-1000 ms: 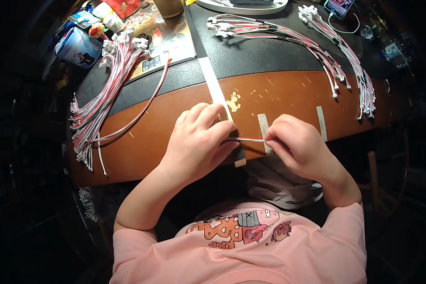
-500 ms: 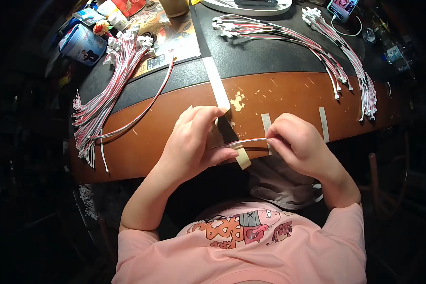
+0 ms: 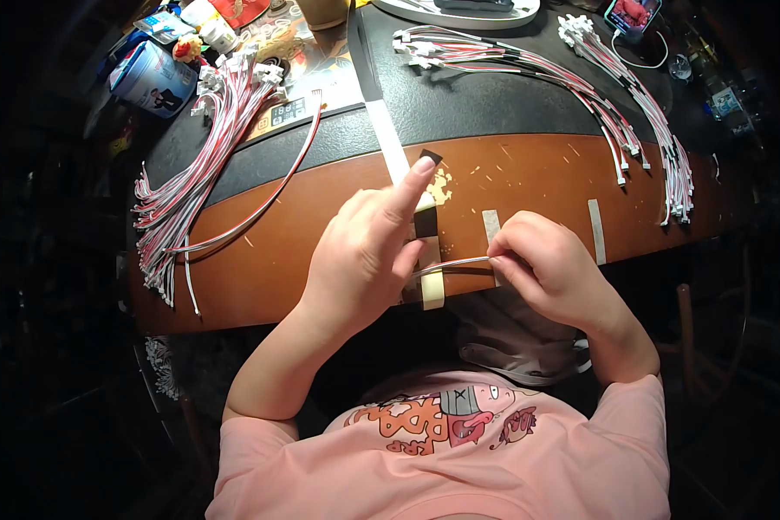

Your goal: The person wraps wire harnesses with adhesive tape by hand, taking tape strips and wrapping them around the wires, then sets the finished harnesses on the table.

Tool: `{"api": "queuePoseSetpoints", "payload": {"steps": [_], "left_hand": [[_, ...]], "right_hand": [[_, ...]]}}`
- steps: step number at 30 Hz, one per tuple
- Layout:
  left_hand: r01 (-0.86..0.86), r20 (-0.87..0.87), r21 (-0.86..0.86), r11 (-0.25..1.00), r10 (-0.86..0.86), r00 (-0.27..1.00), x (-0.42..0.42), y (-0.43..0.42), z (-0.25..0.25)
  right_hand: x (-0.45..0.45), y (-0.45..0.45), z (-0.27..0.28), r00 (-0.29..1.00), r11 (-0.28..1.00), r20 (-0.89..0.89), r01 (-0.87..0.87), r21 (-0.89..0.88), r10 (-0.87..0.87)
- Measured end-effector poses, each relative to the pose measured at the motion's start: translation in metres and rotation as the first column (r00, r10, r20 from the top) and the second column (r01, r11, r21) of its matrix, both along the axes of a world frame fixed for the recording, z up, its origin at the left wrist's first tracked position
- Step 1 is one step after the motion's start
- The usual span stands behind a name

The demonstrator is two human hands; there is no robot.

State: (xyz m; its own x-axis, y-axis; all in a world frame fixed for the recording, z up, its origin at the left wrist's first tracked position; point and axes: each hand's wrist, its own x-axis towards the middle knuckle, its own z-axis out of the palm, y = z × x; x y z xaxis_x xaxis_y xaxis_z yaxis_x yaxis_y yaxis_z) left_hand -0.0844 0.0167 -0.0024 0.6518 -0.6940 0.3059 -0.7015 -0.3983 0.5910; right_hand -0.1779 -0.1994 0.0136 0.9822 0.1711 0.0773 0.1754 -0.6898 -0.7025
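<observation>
My left hand (image 3: 360, 251) is over the front of the table, index finger stretched out and thumb apart from it. A small piece of black tape (image 3: 432, 158) sticks to that fingertip. The other fingers are curled and mostly hidden. A thin red-and-white wire cable (image 3: 455, 263) runs from behind my left thumb to my right hand (image 3: 542, 256), which pinches it between thumb and fingertips. Beneath the cable, by the left hand, lies a strip of black (image 3: 425, 223) and pale yellow tape (image 3: 433, 290) at the table edge.
Bundles of connector cables lie at the left (image 3: 208, 165) and at the right (image 3: 641, 95), with another bundle (image 3: 529, 61) farther back. One single cable (image 3: 290, 173) curves beside the left bundle. Grey tape strips (image 3: 596, 232) mark the brown table edge (image 3: 321, 199). A phone (image 3: 633, 16) stands at the back.
My left index finger has lifted up and away from the table strip, now with a piece of black tape on its tip. My right hand keeps its pinch, almost unmoved.
</observation>
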Motion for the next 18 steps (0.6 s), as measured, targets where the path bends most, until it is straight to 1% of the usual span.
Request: {"api": "queuePoseSetpoints", "payload": {"steps": [3,4,8,9,11,13,14,18], "left_hand": [[-0.026,-0.053,-0.106,0.994,0.020,0.998,0.000,0.000,-0.004],[-0.026,-0.052,-0.106,0.994,0.020,0.998,0.000,0.000,-0.003],[-0.153,0.219,-0.103,0.983,0.172,0.960,0.003,0.005,0.008],[-0.156,0.218,-0.100,0.983,0.175,0.960,0.003,0.009,0.007],[-0.111,0.038,-0.228,0.967,0.123,0.992,-0.001,0.022,0.003],[-0.090,-0.133,-0.359,0.929,0.044,0.990,-0.008,0.035,-0.001],[-0.093,-0.133,-0.355,0.930,0.048,0.990,-0.011,0.039,-0.002],[-0.073,-0.151,-0.180,0.981,0.046,0.987,-0.026,0.055,-0.004]], "right_hand": [[0.000,0.000,-0.001,1.000,1.000,-0.004,0.005,0.006,-0.005],[0.000,0.000,-0.001,1.000,1.000,-0.003,0.005,0.006,-0.005],[0.001,0.000,-0.001,1.000,1.000,0.004,0.009,0.012,-0.009],[0.001,0.000,-0.001,1.000,1.000,0.002,0.005,0.015,-0.006],[0.002,0.000,-0.002,0.999,0.999,-0.004,0.037,0.041,-0.036],[0.003,0.000,-0.002,0.998,0.995,-0.012,0.068,0.066,-0.067],[0.004,0.001,-0.002,0.998,0.996,-0.012,0.064,0.069,-0.064],[0.006,0.005,-0.002,0.991,0.982,-0.037,0.135,0.128,-0.131]]}}
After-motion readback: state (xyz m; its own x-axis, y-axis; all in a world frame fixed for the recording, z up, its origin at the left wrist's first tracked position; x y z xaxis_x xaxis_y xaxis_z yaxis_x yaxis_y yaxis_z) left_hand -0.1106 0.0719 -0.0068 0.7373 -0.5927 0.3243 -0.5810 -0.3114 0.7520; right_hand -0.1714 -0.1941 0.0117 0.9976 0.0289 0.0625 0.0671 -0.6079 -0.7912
